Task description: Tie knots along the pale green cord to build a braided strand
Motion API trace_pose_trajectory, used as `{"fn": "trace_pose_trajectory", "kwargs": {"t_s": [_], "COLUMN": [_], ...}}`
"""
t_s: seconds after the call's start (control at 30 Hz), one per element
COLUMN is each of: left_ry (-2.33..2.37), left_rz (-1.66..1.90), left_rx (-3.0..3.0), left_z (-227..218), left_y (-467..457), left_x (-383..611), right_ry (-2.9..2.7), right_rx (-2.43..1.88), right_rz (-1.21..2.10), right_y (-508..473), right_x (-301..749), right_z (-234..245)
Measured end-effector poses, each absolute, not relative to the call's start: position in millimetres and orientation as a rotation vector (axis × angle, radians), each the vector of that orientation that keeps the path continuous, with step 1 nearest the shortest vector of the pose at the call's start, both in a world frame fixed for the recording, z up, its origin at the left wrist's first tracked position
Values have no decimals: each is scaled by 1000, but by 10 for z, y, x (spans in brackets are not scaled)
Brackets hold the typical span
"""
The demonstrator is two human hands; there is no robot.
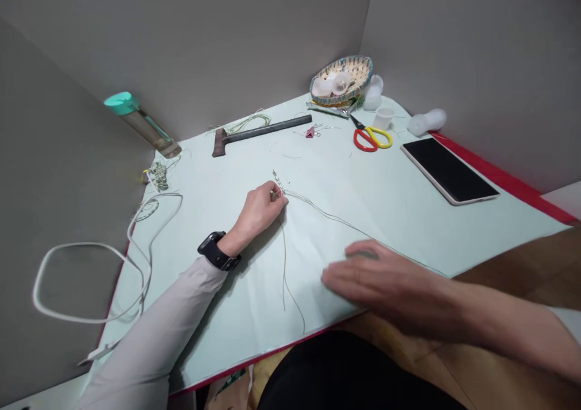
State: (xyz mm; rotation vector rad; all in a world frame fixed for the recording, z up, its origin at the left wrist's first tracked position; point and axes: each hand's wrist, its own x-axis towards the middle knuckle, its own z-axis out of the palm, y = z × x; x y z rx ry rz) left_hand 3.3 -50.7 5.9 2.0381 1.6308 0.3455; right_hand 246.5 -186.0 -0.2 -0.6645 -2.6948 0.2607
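My left hand point(265, 207), with a black watch on the wrist, pinches a short braided cord point(278, 183) near the middle of the table. The braid's tip sticks out past the fingertips. Thin green strands point(324, 211) run from it to the right, passing behind my right forearm. Other loose strands point(284, 264) hang from the pinch toward the front edge. My right hand point(363, 274) is over the right front of the table, slightly smeared by motion. Its fingers are stretched out and the thumb stands apart, with nothing visible in it.
A hammer point(267, 132), pink binder clip point(310, 132) and scissors point(370, 138) lie farther back. A woven basket point(341, 82) with small plastic cups stands behind them. A phone point(449, 171) lies right; a water bottle point(147, 125) and white cable point(91, 245) are left. Grey partitions enclose the table.
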Motion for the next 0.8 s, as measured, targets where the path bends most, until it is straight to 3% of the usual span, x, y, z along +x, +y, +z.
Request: {"fn": "trace_pose_trajectory", "kwargs": {"t_s": [0.33, 0.6, 0.8], "left_ry": [1574, 1525, 1532], "left_rz": [429, 469, 471], "left_rx": [1990, 1934, 1822], "left_z": [75, 50, 32], "left_y": [-587, -554, -545], "left_x": [-95, -142, -206], "right_ry": [-2689, -2833, -2790], "right_rx": [-1219, -1394, -1406], "right_rz": [177, 114, 298], "right_y": [-629, -414, -347], "right_x": [2095, 1823, 1858], "right_z": [191, 53, 20]}}
